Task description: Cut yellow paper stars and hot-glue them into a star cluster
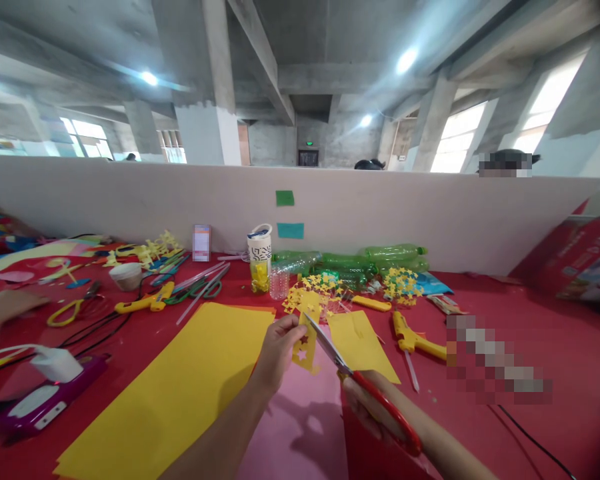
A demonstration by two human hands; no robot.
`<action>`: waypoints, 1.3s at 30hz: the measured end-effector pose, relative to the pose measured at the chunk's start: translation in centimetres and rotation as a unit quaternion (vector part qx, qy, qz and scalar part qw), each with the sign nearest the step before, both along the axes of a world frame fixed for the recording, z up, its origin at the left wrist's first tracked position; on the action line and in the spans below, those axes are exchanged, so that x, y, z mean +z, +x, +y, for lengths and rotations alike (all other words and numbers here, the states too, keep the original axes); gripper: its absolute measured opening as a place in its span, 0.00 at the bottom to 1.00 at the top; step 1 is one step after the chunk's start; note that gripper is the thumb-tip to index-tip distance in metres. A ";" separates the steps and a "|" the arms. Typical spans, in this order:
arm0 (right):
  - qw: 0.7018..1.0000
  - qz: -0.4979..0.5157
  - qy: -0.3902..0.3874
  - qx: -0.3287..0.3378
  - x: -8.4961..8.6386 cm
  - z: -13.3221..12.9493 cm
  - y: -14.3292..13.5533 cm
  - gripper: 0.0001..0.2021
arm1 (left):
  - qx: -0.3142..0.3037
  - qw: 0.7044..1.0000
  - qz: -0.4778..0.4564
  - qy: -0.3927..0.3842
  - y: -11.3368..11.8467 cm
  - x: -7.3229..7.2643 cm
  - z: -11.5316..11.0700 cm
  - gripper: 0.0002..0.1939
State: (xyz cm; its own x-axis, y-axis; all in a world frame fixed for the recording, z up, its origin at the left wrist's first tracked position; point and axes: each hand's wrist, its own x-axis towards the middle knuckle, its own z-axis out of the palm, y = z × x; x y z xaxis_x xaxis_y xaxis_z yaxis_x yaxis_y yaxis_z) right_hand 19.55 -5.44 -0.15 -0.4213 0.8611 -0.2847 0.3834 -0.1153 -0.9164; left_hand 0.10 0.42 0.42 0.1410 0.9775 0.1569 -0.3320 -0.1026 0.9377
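My left hand (276,350) pinches a strip of yellow paper (305,352) that has star-shaped holes in it. In my right hand (367,400) is a pair of scissors (387,410) with red handles, its blades pointing up and left to the top of the strip. Whether the blades are parted is hard to make out. Beneath both hands lies a pink sheet (300,433). Many small yellow paper stars (313,293) are heaped just beyond the strip. A yellow sheet piece (363,337) rests right of the blades.
Large yellow sheets (180,387) spread on the left. Yellow glue guns (147,299) lie on both sides. Green plastic bottles (350,263) and a patterned cup (260,260) stand along the white partition (355,213). A purple power strip (50,400) sits near another person's hand (13,307).
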 end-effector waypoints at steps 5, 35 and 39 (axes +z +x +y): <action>1.000 0.005 -0.003 0.000 0.1 0.2 0.0 0.23 | -0.017 1.000 -0.023 -0.008 -0.1 -0.1 0.1 0.10; 0.998 0.008 0.037 -0.043 1.0 -0.4 -0.6 0.23 | -0.017 0.982 0.175 0.064 0.9 0.2 -2.2 0.17; 0.999 -0.001 0.028 -0.040 0.9 -0.4 -0.7 0.23 | 0.016 0.996 0.077 0.031 0.8 0.0 -1.6 0.17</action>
State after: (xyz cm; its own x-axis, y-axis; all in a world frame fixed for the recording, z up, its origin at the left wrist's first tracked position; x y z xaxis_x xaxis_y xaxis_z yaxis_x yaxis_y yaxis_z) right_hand 18.89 -5.85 0.75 -0.3494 0.9069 -0.2354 0.3760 -0.0944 -0.9218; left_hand 0.89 -1.14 0.38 0.1370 0.9709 0.1966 -0.1801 -0.1708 0.9687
